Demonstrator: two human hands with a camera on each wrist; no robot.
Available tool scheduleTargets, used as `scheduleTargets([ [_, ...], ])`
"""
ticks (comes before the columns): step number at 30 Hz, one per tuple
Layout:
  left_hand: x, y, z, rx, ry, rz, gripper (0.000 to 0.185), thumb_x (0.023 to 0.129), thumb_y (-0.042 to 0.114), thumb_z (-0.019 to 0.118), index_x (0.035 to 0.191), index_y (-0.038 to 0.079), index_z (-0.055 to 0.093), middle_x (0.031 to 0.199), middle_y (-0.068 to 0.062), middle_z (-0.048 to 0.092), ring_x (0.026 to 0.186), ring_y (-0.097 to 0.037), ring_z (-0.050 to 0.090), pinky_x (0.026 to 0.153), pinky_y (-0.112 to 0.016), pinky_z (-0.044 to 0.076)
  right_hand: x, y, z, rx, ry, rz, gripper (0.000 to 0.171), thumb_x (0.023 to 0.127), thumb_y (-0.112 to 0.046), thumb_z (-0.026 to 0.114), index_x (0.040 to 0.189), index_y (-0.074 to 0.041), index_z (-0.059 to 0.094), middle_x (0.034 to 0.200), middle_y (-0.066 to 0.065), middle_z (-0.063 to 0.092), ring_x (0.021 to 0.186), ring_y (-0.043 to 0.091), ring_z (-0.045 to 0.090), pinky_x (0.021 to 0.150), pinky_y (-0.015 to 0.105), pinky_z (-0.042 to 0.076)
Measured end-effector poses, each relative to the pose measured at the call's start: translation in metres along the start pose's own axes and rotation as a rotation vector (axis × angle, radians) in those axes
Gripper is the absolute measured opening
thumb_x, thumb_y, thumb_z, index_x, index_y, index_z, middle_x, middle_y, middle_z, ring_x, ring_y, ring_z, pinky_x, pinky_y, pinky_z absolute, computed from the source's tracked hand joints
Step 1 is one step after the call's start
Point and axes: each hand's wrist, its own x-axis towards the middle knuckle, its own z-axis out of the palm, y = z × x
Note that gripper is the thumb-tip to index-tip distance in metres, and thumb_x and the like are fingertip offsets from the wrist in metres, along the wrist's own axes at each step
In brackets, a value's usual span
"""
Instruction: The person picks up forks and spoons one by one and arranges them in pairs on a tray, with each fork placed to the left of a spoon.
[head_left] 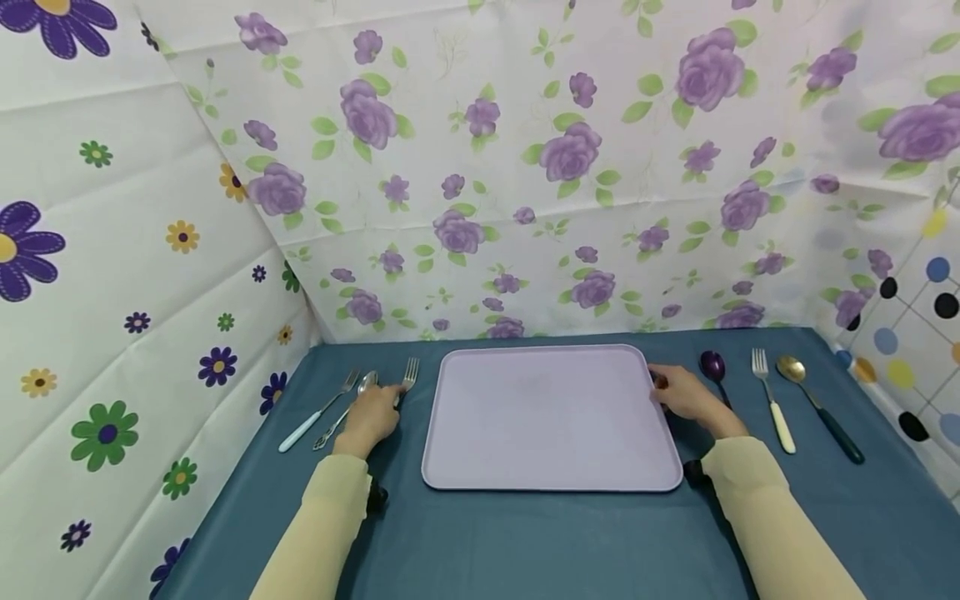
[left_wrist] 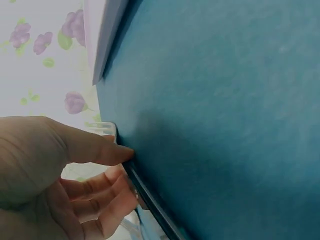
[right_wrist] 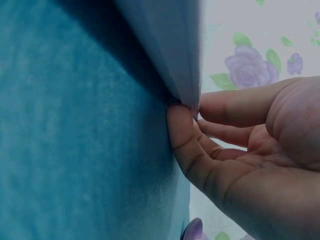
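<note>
My left hand [head_left: 371,419] pinches a fork [head_left: 410,372] by its handle, left of the lilac tray [head_left: 551,417]. In the left wrist view the thumb lies against the dark handle [left_wrist: 152,202], with the other fingers on its far side. The fork's tines [left_wrist: 104,128] stick out past the fingers. At the tray's right edge, my right hand [head_left: 686,396] grips the rim between thumb and fingers. The right wrist view shows the tray rim [right_wrist: 172,55] meeting the fingertips [right_wrist: 180,120].
Beside the left hand lie a light-handled fork [head_left: 318,412] and a silver spoon [head_left: 330,429]. Right of the right hand are a purple spoon [head_left: 712,367], a cream-handled fork [head_left: 772,404] and a gold spoon with green handle [head_left: 825,412]. A flowered cloth [head_left: 480,208] hangs behind the blue tabletop [head_left: 555,542].
</note>
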Motion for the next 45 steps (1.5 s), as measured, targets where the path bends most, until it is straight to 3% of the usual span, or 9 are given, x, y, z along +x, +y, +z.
scheduleTargets([
  [8, 0.002, -0.001, 0.003, -0.078, 0.028, 0.020, 0.048, 0.094, -0.005, 0.060, 0.141, 0.002, 0.064, 0.135, -0.026, 0.064, 0.118, -0.043, 0.063, 0.097, -0.060, 0.050, -0.001, 0.001, 0.001, 0.003, 0.006, -0.010, 0.058, 0.099, 0.004, 0.054, 0.151, 0.020, 0.034, 0.090, 0.016, 0.058, 0.076, 0.024, 0.061, 0.067, 0.035, 0.052],
  [10, 0.003, 0.001, 0.001, -0.110, 0.018, 0.033, 0.048, 0.094, -0.004, 0.060, 0.142, 0.003, 0.064, 0.132, -0.024, 0.066, 0.108, -0.038, 0.065, 0.092, -0.054, 0.051, -0.001, 0.002, 0.002, 0.004, 0.009, -0.011, 0.058, 0.099, 0.004, 0.054, 0.151, 0.020, 0.035, 0.090, 0.016, 0.058, 0.076, 0.024, 0.061, 0.068, 0.035, 0.052],
  [14, 0.005, 0.007, -0.003, -0.172, -0.019, 0.043, 0.050, 0.094, -0.005, 0.059, 0.144, 0.001, 0.061, 0.112, -0.019, 0.069, 0.079, -0.028, 0.059, 0.072, -0.043, 0.047, -0.001, 0.002, 0.002, -0.001, 0.012, -0.018, 0.057, 0.099, 0.004, 0.054, 0.150, 0.020, 0.035, 0.091, 0.016, 0.058, 0.076, 0.024, 0.061, 0.068, 0.036, 0.053],
  [17, 0.004, 0.012, -0.007, -0.192, -0.031, 0.043, 0.051, 0.094, -0.004, 0.057, 0.145, 0.001, 0.060, 0.114, -0.019, 0.069, 0.076, -0.025, 0.056, 0.072, -0.042, 0.046, -0.002, 0.001, 0.002, 0.001, 0.011, -0.014, 0.058, 0.099, 0.004, 0.054, 0.151, 0.019, 0.035, 0.092, 0.017, 0.058, 0.077, 0.024, 0.060, 0.068, 0.036, 0.052],
  [21, 0.002, 0.018, -0.009, -0.200, -0.041, 0.048, 0.051, 0.097, -0.003, 0.055, 0.147, 0.002, 0.058, 0.137, -0.022, 0.063, 0.085, -0.027, 0.056, 0.079, -0.044, 0.045, -0.002, 0.000, 0.002, 0.002, 0.008, -0.007, 0.058, 0.100, 0.003, 0.054, 0.152, 0.019, 0.034, 0.092, 0.016, 0.057, 0.077, 0.024, 0.059, 0.068, 0.035, 0.052],
  [24, 0.001, 0.022, -0.012, -0.213, -0.046, 0.051, 0.050, 0.099, -0.002, 0.055, 0.149, 0.003, 0.057, 0.142, -0.024, 0.060, 0.097, -0.033, 0.062, 0.083, -0.047, 0.047, -0.002, -0.001, 0.002, 0.001, 0.002, -0.002, 0.059, 0.100, 0.003, 0.054, 0.153, 0.018, 0.033, 0.092, 0.016, 0.056, 0.078, 0.024, 0.059, 0.069, 0.035, 0.051],
  [29, -0.002, 0.034, -0.018, -0.216, -0.057, 0.063, 0.049, 0.101, 0.001, 0.057, 0.150, 0.005, 0.056, 0.145, -0.024, 0.057, 0.123, -0.040, 0.058, 0.093, -0.054, 0.048, -0.002, -0.001, 0.001, 0.004, -0.003, 0.000, 0.059, 0.101, 0.002, 0.054, 0.153, 0.018, 0.032, 0.093, 0.017, 0.057, 0.079, 0.025, 0.060, 0.069, 0.035, 0.051],
  [37, 0.003, 0.052, -0.024, -0.222, -0.087, 0.039, 0.052, 0.101, 0.001, 0.059, 0.152, 0.006, 0.053, 0.134, -0.020, 0.064, 0.097, -0.030, 0.060, 0.082, -0.046, 0.051, -0.002, -0.001, 0.002, -0.003, 0.000, -0.016, 0.059, 0.101, 0.003, 0.055, 0.152, 0.020, 0.032, 0.093, 0.018, 0.058, 0.078, 0.024, 0.060, 0.069, 0.037, 0.052],
  [45, 0.007, 0.057, -0.022, -0.229, -0.091, 0.036, 0.052, 0.100, 0.003, 0.063, 0.151, 0.005, 0.054, 0.132, -0.021, 0.065, 0.103, -0.029, 0.065, 0.084, -0.045, 0.055, -0.001, 0.000, 0.002, -0.011, 0.001, -0.004, 0.058, 0.100, 0.003, 0.054, 0.152, 0.019, 0.033, 0.092, 0.017, 0.057, 0.078, 0.025, 0.060, 0.069, 0.035, 0.051],
])
